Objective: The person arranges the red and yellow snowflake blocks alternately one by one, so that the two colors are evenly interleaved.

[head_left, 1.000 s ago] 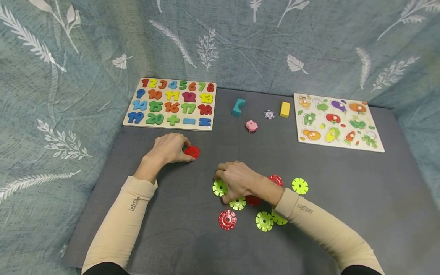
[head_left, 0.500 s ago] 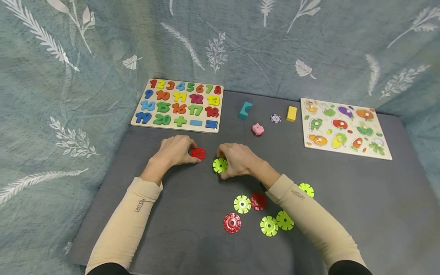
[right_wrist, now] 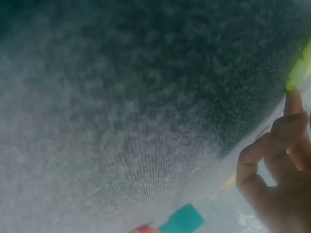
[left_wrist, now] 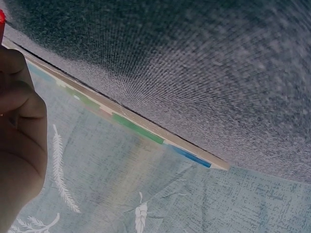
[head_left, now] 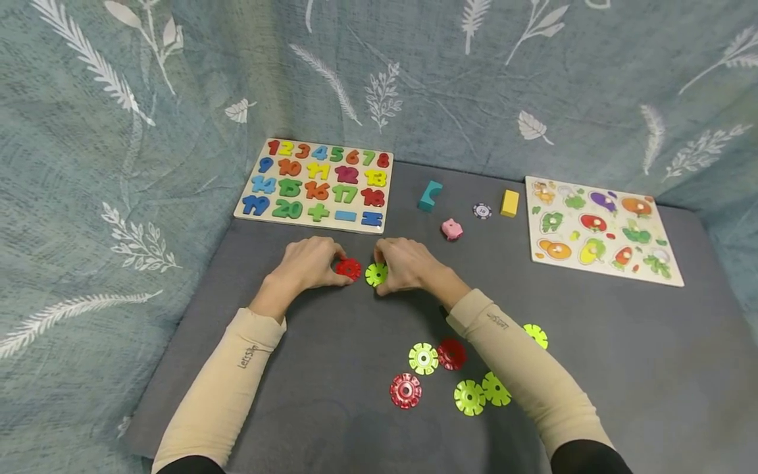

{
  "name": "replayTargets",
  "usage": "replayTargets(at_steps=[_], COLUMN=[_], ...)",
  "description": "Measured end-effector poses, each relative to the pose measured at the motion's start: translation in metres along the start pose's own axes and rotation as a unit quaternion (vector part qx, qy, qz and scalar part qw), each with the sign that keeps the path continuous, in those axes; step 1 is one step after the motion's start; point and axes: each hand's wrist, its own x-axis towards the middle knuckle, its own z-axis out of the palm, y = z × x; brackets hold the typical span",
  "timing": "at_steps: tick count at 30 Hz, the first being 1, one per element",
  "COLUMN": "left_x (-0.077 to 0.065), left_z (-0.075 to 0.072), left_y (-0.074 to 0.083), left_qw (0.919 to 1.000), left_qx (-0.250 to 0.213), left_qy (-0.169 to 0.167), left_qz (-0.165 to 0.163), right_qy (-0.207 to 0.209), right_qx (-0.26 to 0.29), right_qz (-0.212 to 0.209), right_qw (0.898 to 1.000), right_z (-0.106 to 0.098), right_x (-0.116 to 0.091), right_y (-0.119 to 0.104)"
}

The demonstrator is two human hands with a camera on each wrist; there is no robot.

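In the head view my left hand (head_left: 310,263) pinches a red notched disc (head_left: 349,269) between thumb and fingers, just in front of the number board. Facing it, my right hand (head_left: 405,264) pinches a yellow-green notched disc (head_left: 376,274) by its right side. A narrow gap separates the two discs. In the right wrist view a fingertip meets the edge of the yellow-green disc (right_wrist: 300,70); the left wrist view catches only a sliver of the red disc (left_wrist: 2,18). More discs lie nearer the front: a red disc (head_left: 405,391), a darker red disc (head_left: 452,354) and several yellow-green ones.
The number puzzle board (head_left: 316,186) lies behind my left hand. A vegetable puzzle board (head_left: 604,230) is at the right back. Between them are a teal block (head_left: 429,196), a pink pig figure (head_left: 452,229), a poker chip (head_left: 482,210) and a yellow block (head_left: 509,203).
My right hand has carried the yellow-green disc from the loose discs up and left, close to the red disc. The left hand keeps its pinch. The whole head view has shifted slightly.
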Motion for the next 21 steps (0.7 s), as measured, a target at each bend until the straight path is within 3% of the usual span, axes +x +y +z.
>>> replayTargets(at_steps=[21], left_x=[0.0010], left_z=[-0.0014], left_y=[0.0000], left_qw=[1.0000], left_qx=[0.006], left_qy=[0.004], left_qz=[0.007], right_qy=[0.000], right_qx=[-0.006], right_qz=[-0.005], right_qw=[1.000], right_z=[-0.0018], right_x=[0.0058], right_y=[0.0015])
